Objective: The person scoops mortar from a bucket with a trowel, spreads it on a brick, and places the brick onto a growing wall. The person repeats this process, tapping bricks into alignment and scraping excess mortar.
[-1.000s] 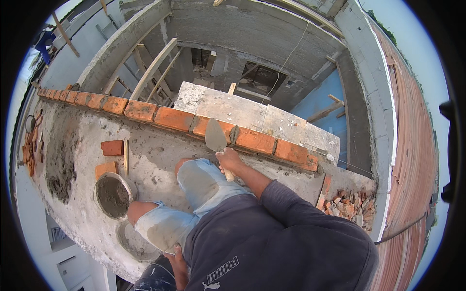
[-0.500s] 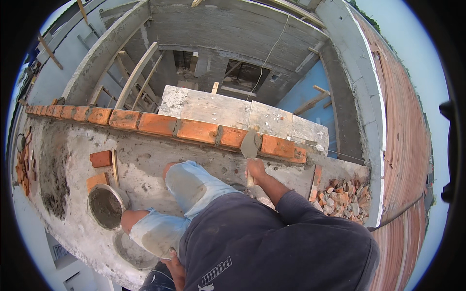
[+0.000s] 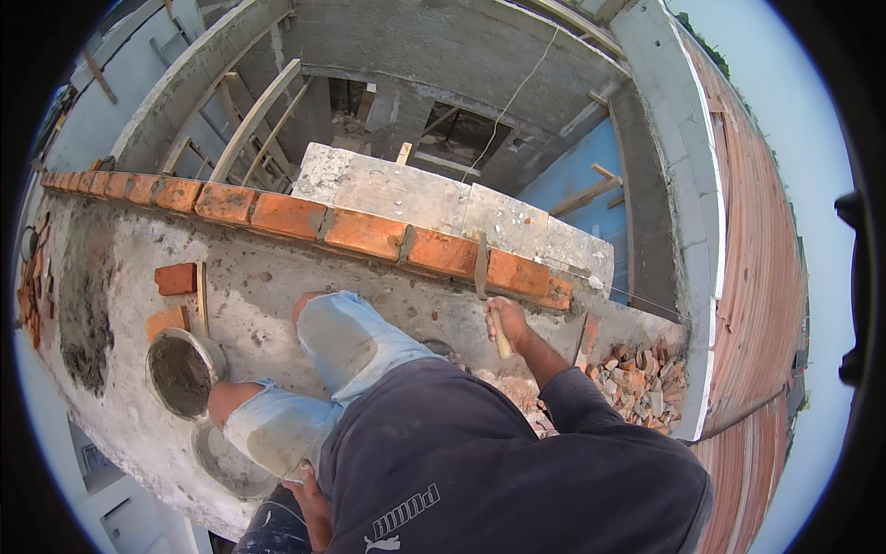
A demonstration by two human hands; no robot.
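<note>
Clasping a trowel (image 3: 482, 266), the right hand (image 3: 511, 323) is holding it at bricks (image 3: 443, 252) just beyond. The left hand (image 3: 310, 499) is resting near shorts (image 3: 277, 434), grip unclear.

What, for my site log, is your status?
Right hand gripping trowel, edge-on at brick row. Left hand by shorts. Brick rubble right of right forearm.

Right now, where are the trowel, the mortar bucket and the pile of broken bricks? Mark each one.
Trowel (image 3: 482, 266): head view, on the blade, seen nearly edge-on.
Mortar bucket (image 3: 217, 358): head view, on its pale right side.
Pile of broken bricks (image 3: 640, 386): head view, near the heap's middle.
</note>
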